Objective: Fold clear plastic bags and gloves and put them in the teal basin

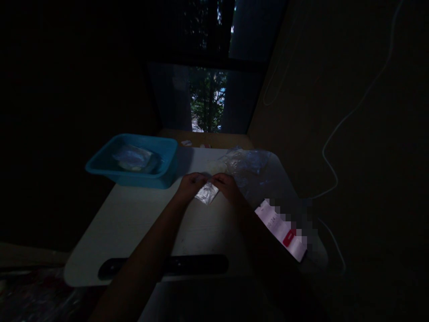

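Note:
Both hands meet over a small shiny clear plastic bag point(207, 193) above the middle of the white table. My left hand point(190, 185) pinches the bag's upper left edge. On the other side, my right hand point(225, 182) has its fingers closed on the upper right edge. The bag hangs or lies just below the fingertips; in the dim light I cannot tell whether it touches the table, nor what is inside it. Just behind the hands lies a pale, roundish heap point(217, 167), too dark to name.
A blue plastic basin point(164, 179) with plastic packets point(134, 156) in it stands at the table's back left. Crumpled clear plastic bags point(251, 158) lie at the back right. A lit phone point(276, 226) rests near the right edge. A white cable point(330, 170) hangs along the right wall.

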### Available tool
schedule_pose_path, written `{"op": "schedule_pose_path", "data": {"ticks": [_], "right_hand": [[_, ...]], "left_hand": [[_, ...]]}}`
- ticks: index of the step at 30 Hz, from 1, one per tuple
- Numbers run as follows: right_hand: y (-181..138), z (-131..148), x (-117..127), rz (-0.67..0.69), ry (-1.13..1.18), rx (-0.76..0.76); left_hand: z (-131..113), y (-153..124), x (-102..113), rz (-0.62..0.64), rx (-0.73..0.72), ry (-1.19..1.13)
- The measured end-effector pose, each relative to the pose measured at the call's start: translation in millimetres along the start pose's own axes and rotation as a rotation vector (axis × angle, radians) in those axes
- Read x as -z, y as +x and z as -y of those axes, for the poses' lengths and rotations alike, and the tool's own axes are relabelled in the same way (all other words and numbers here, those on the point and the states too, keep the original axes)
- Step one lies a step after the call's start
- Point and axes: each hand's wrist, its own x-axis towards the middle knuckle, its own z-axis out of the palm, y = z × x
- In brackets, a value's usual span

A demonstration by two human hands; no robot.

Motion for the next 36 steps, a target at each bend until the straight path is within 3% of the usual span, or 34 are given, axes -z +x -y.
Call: {"op": "schedule_pose_path", "data": {"ticks": [20, 31, 36], "right_hand": [[0.7, -5.4, 0.3, -0.001, -0.072, 0.057], [1.1, -3.5, 1.6, -0.059, -0.017, 0.01], [-0.3, -2.8, 1.7, -0.035, -0.006, -0.005]], "left_hand": [[2.9, 2.7, 0.6, -0.031, -0.006, -0.039], [3.8, 1.5, -0.4, -0.009, 0.035, -0.125], [5.7, 5.0, 0.5, -0.061, 0.034, -0.165]]}}
